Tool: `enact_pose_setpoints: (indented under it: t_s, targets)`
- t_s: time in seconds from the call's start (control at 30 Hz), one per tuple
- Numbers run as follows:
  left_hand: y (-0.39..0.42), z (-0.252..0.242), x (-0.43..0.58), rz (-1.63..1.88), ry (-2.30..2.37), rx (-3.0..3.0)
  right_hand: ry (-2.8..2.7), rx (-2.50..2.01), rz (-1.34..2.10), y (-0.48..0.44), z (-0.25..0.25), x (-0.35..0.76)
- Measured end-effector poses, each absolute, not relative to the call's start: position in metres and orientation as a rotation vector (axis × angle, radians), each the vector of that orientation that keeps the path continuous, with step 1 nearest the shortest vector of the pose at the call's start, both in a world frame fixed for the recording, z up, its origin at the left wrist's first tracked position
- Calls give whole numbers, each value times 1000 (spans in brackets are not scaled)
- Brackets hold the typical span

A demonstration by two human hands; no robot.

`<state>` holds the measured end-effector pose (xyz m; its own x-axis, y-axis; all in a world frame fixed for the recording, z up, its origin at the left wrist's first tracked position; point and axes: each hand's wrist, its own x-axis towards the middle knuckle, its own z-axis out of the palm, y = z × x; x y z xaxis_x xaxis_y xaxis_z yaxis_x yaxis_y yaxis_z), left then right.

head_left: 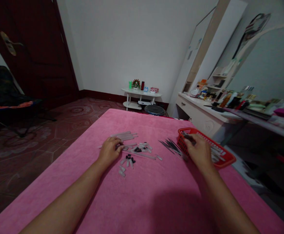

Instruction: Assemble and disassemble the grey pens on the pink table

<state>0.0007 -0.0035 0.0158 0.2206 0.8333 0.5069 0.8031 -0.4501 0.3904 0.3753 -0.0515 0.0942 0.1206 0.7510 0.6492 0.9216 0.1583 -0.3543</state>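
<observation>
My left hand [109, 151] rests on the pink cloth with its fingers curled in. What they hold, if anything, is hidden. Just beyond it lie pale, slim tubes [124, 135] side by side. Short whitish caps [144, 148] and small black pieces [138, 149] are scattered to its right, with a long pale tube [142, 155] among them. My right hand [200, 151] is at the near left part of the red plastic basket [223, 162], its fingers closed around something dark I cannot make out. Beside that hand, thin dark sticks [171, 146] lie in a fanned bunch.
The pink cloth [137, 201] covers the surface before me. Pale pieces [216, 152] lie inside the basket. On the right stands a white dresser [200, 113] crowded with bottles. A small white shelf table [142, 93] is against the far wall, and a chair [7, 94] stands left.
</observation>
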Motion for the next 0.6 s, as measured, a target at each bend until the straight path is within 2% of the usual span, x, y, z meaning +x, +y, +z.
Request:
enact_pose_setpoints:
  t_s: [0.27, 0.6]
  targets:
    - [-1, 10, 1, 1022, 1589, 2439, -2113, -1525, 176, -60, 52, 288]
    - [-12, 24, 9, 1308, 1452, 2387, -2183, -1633, 82, -62, 39, 281]
